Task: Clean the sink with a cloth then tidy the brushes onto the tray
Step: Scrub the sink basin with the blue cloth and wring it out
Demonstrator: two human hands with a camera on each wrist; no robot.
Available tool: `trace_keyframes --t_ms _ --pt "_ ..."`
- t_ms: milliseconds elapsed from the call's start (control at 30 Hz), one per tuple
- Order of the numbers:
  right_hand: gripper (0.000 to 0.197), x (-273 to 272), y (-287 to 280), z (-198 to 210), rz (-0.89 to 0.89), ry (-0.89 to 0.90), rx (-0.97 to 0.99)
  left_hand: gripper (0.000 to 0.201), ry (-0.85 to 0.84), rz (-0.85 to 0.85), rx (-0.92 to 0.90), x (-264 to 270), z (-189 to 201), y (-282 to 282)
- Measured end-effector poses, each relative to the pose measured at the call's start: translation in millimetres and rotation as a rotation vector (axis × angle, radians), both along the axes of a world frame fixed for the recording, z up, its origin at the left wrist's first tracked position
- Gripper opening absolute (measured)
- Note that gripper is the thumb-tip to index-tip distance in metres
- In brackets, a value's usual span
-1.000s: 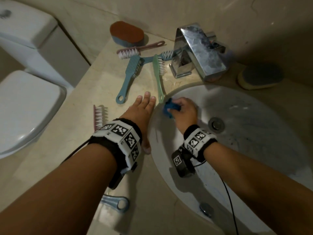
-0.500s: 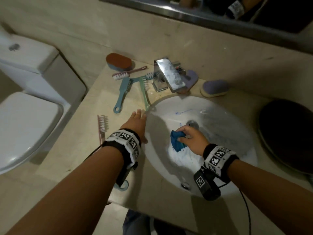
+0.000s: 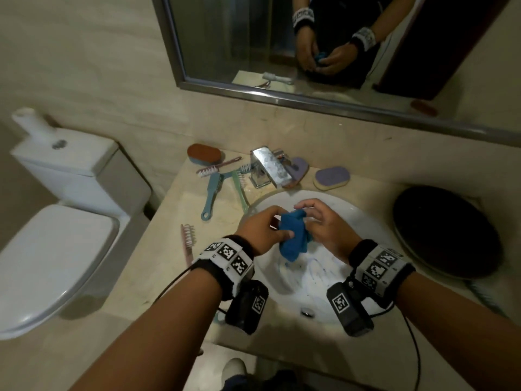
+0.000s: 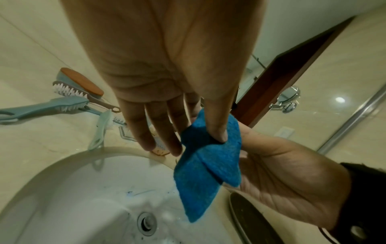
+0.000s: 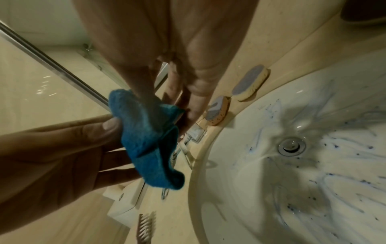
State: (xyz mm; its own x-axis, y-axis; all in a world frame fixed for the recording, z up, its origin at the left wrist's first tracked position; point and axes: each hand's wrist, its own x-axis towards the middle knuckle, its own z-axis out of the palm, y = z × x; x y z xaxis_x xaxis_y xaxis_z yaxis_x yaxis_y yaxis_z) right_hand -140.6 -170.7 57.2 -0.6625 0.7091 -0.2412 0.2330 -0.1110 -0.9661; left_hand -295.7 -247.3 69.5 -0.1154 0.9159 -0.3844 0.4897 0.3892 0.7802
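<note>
Both hands hold a blue cloth (image 3: 293, 238) above the white sink (image 3: 318, 286), whose bowl carries blue streaks and specks (image 5: 313, 165). My left hand (image 3: 282, 224) pinches the cloth's left side, with the thumb (image 4: 217, 130) pressed into it. My right hand (image 3: 308, 220) grips the top right of the cloth (image 5: 150, 140). The lower end of the cloth (image 4: 200, 189) hangs free over the drain (image 4: 147, 221). A blue brush (image 3: 212, 193), a green brush (image 3: 239, 190) and a pink brush (image 3: 207, 170) lie left of the tap (image 3: 267, 167). A dark round tray (image 3: 445, 232) sits right of the sink.
Another pink brush (image 3: 187, 241) lies on the counter near its left edge. A brown-topped brush (image 3: 204, 153) sits by the wall. Two purple sponges (image 3: 331, 177) lie behind the sink. A toilet (image 3: 56, 249) stands to the left, and a mirror (image 3: 310, 46) hangs above.
My right hand has lifted the cloth out of the sink bowl. My left hand has left the counter edge and taken hold of the cloth. The view has pulled back and up.
</note>
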Motion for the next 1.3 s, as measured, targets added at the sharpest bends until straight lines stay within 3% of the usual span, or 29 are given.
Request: trace_keyframes --t_ms 200,467,600,733,867,967,1033,1167,1300 --pt "0.038 6.8 0.0 13.2 -0.049 -0.028 -0.096 0.031 -0.019 0.102 0.075 -2.3 9.8 -2.6" --pt "0.011 4.3 9.4 15.3 -0.155 -0.159 0.017 0.024 -0.053 0.291 0.179 -5.3 7.4 -4.3" --pt "0.011 6.7 14.9 19.3 -0.213 -0.11 -0.108 0.02 -0.049 0.367 0.175 -10.4 7.3 -5.0" --pt "0.008 6.5 17.5 23.9 -0.248 -0.064 -0.207 0.03 0.01 0.204 0.115 -6.5 9.1 -6.1" --pt "0.007 1.6 13.3 30.3 -0.15 -0.074 -0.22 0.039 0.115 0.084 0.113 8.8 8.5 0.2" --pt "0.014 -0.6 11.5 32.8 -0.075 -0.064 -0.239 0.022 0.13 0.123 0.172 9.2 6.8 4.2" --pt "0.016 -1.3 12.5 33.4 -0.033 -0.1 -0.194 0.011 0.16 0.129 0.207 3.8 6.6 3.8" --pt "0.028 0.5 16.8 32.3 0.036 -0.151 -0.077 0.011 0.128 0.148 0.228 -7.7 5.5 4.0" --pt "0.035 6.2 24.0 30.1 0.031 -0.305 0.207 0.009 0.062 0.202 0.272 -11.0 8.1 6.1"
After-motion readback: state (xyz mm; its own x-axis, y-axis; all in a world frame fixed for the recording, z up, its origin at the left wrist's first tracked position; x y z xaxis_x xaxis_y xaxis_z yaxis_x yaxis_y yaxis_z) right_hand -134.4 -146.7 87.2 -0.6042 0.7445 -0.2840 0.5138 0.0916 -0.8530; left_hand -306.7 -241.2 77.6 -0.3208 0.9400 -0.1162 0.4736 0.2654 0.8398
